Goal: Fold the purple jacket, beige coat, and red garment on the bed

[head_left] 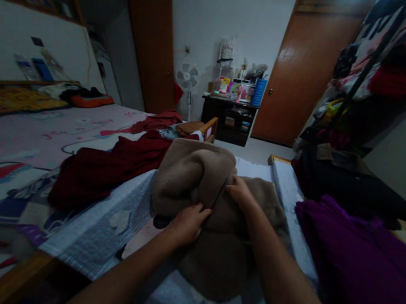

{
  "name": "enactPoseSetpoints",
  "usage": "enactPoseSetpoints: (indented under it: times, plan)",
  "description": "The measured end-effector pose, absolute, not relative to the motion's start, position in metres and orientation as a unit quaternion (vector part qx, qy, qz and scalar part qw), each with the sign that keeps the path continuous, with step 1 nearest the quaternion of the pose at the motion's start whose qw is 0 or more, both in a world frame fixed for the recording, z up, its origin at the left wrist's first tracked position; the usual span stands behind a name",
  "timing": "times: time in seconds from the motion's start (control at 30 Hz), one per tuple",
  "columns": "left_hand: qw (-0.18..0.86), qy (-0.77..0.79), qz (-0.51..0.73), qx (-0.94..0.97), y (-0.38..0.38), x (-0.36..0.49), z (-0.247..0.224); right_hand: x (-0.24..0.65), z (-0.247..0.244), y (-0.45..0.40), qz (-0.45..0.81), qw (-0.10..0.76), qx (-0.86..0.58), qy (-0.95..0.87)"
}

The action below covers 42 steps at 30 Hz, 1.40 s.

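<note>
A brown fleece garment (193, 170), partly folded over itself, lies in front of me on a surface covered with a pale blue cloth (122, 216). My left hand (187, 223) grips the fabric near its middle, fingers closed along a dark edge or seam. Slightly farther off and to the right, my right hand (240, 191) pinches the same edge. The garment's lower part, perhaps a hood or sleeve, hangs rounded toward me. Beside my left forearm, a pale pink flat item (141, 239) shows partly from under the garment.
Left is a bed (90, 121) with a dark red garment (110, 169) at its near side. A purple garment (361, 260) and dark clothes (353, 183) lie on the right. Farther back stand a white fan (188, 77), a black cabinet (211, 118) and a brown door (291, 84).
</note>
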State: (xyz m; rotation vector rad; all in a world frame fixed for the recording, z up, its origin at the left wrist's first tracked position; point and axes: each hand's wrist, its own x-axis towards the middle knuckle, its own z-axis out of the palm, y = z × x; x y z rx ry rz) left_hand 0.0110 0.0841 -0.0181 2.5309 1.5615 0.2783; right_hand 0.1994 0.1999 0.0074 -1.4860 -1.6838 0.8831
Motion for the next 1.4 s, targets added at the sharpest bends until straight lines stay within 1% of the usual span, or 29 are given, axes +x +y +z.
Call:
enactPoseSetpoints:
  times: [0.03, 0.1, 0.17, 0.23, 0.3, 0.37, 0.53, 0.6, 0.7, 0.83, 0.93, 1.03, 1.1, 1.17, 1.23, 1.33, 1.4]
  plan:
    - [0.083, 0.514, 0.116, 0.846, 0.084, 0.008, -0.009, 0.201, 0.012, 0.194, 0.315, 0.354, -0.563, -0.677]
    - [0.064, 0.501, 0.208, 0.838, 0.087, 0.002, 0.015, 0.205, 0.021, 0.176, 0.246, 0.332, -0.531, -0.740]
    - [-0.019, 0.510, 0.313, 0.801, 0.095, -0.002, 0.040, 0.210, 0.028, 0.153, 0.191, 0.304, -0.484, -0.798]
    - [-0.082, 0.514, 0.357, 0.775, 0.109, -0.002, 0.062, 0.211, 0.031, 0.126, 0.142, 0.268, -0.450, -0.840]
    - [-0.099, 0.515, 0.348, 0.777, 0.128, 0.002, 0.078, 0.208, 0.026, 0.098, 0.118, 0.231, -0.428, -0.866]
    - [-0.085, 0.523, 0.311, 0.789, 0.147, 0.008, 0.085, 0.204, 0.015, 0.073, 0.118, 0.192, -0.404, -0.887]
    - [0.049, 0.538, 0.146, 0.829, 0.171, 0.021, 0.069, 0.200, -0.016, 0.037, 0.136, 0.123, -0.392, -0.901]
    - [0.071, 0.531, 0.095, 0.839, 0.169, 0.023, 0.059, 0.201, -0.019, 0.032, 0.147, 0.113, -0.396, -0.899]
    - [0.046, 0.531, 0.074, 0.843, 0.159, 0.023, 0.050, 0.205, -0.013, 0.030, 0.184, 0.123, -0.385, -0.896]
    - [0.045, 0.549, 0.095, 0.829, 0.137, 0.021, 0.048, 0.209, -0.003, 0.036, 0.266, 0.173, -0.377, -0.870]
    - [0.052, 0.568, 0.138, 0.810, 0.114, 0.016, 0.043, 0.212, -0.005, 0.046, 0.290, 0.268, -0.416, -0.819]
    - [0.061, 0.588, 0.210, 0.779, 0.087, 0.007, 0.024, 0.211, -0.010, 0.058, 0.225, 0.396, -0.477, -0.752]
    - [0.069, 0.606, 0.242, 0.755, 0.070, -0.001, 0.007, 0.207, -0.012, 0.065, 0.195, 0.436, -0.483, -0.734]
    - [0.074, 0.614, 0.251, 0.745, 0.056, -0.010, -0.007, 0.199, -0.010, 0.071, 0.200, 0.423, -0.453, -0.759]
    - [0.082, 0.594, 0.246, 0.762, 0.045, -0.018, -0.012, 0.190, -0.007, 0.076, 0.224, 0.379, -0.407, -0.801]
    - [0.057, 0.568, 0.253, 0.781, 0.033, -0.025, 0.001, 0.179, -0.003, 0.080, 0.244, 0.314, -0.378, -0.836]
    - [-0.002, 0.571, 0.297, 0.765, 0.028, -0.025, 0.021, 0.174, 0.000, 0.080, 0.239, 0.287, -0.383, -0.845]
